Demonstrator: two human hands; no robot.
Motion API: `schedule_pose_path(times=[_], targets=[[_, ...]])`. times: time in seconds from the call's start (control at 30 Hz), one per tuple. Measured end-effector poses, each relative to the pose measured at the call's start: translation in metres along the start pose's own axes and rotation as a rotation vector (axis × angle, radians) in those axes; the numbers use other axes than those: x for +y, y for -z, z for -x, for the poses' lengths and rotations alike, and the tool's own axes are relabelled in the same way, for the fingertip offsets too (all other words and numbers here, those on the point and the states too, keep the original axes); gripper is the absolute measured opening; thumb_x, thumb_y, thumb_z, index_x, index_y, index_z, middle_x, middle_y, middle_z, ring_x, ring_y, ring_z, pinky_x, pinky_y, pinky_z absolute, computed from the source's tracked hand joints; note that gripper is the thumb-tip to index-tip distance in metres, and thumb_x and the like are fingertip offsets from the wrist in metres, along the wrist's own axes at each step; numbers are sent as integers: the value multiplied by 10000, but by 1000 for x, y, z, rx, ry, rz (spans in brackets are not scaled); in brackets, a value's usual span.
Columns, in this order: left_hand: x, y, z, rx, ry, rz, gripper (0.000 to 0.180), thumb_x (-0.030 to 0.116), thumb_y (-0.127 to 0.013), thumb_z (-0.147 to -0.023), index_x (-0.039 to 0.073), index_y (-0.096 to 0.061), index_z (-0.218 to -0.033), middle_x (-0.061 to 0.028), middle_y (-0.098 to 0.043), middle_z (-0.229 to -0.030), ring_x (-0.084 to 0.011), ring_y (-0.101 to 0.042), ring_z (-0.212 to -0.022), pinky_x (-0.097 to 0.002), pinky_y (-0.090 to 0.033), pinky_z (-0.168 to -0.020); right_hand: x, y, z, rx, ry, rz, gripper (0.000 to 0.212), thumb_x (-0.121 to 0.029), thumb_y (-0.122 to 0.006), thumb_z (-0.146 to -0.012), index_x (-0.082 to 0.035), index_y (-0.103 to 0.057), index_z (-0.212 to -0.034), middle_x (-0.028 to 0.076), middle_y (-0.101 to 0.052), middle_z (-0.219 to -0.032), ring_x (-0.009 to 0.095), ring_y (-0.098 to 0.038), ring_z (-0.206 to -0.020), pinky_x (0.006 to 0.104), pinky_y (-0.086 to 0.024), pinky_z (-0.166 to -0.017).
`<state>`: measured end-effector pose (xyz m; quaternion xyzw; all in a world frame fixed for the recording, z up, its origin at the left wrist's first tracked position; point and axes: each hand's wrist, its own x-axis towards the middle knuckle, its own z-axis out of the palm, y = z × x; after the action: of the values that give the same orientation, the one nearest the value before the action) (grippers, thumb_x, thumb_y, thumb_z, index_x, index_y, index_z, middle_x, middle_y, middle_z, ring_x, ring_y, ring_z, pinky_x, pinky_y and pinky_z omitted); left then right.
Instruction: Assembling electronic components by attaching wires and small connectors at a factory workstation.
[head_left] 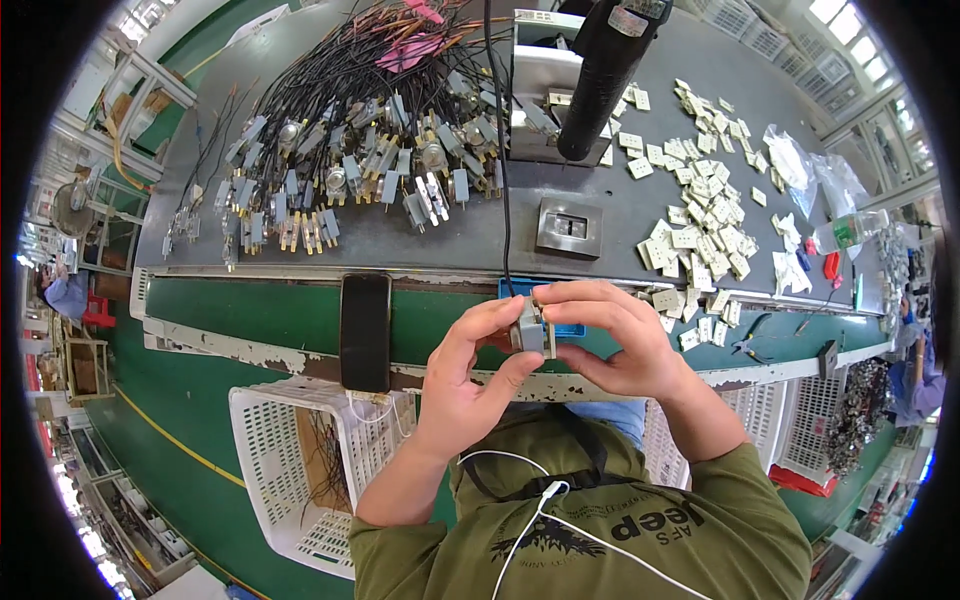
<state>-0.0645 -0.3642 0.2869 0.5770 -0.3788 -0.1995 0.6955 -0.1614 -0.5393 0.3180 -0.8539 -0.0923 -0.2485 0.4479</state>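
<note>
In front of my body both hands are closed on a small grey plug-like part. My left hand pinches its left side between thumb and fingers. From the other side, the fingers and thumb of my right hand press a thin cream edge against it. The fingers hide much of the part. A blue tray shows just behind the hands. Beyond it on the table sits a metal fixture block with a recess. A black cable runs down toward the held part; whether it joins it I cannot tell.
Far left lies a heap of black-corded grey plug pieces. Several cream plates are scattered at right. A black cylindrical press stands behind the fixture. A phone lies at the front edge, pliers at right, a white crate below.
</note>
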Motion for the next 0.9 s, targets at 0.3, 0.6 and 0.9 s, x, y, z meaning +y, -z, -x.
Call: schedule_pose_path(times=[0.3, 0.6, 0.9], targets=[[2, -1, -3, -6, -22, -14, 465, 35, -723, -808, 39, -545, -1238, -118, -569, -1229, -162, -597, -966, -282, -508, -795, 2, 1, 3, -6, 19, 32, 491, 36, -756, -665, -50, -596, -1121, 166, -628, -1163, 312, -635, -1039, 364, -533, -837], [2, 2, -2, -13, 12, -32, 481, 37, -726, -803, 55, -549, -1250, -117, -586, -1201, -154, -606, -936, -279, -520, -778, 4, -2, 5, -10, 82, 125, 506, -2, -785, -661, -42, -604, -1132, 161, -626, -1137, 312, -644, -992, 366, -544, -805], [5, 5, -4, -107, 217, 28, 471, 21, -711, -815, 30, -512, -1241, -96, -601, -1143, -163, -617, -970, -305, -518, -799, -3, -8, 1, 17, 109, 318, 483, -2, -768, -668, -48, -628, -1127, 148, -626, -1100, 297, -652, -945, 355, -553, -757]])
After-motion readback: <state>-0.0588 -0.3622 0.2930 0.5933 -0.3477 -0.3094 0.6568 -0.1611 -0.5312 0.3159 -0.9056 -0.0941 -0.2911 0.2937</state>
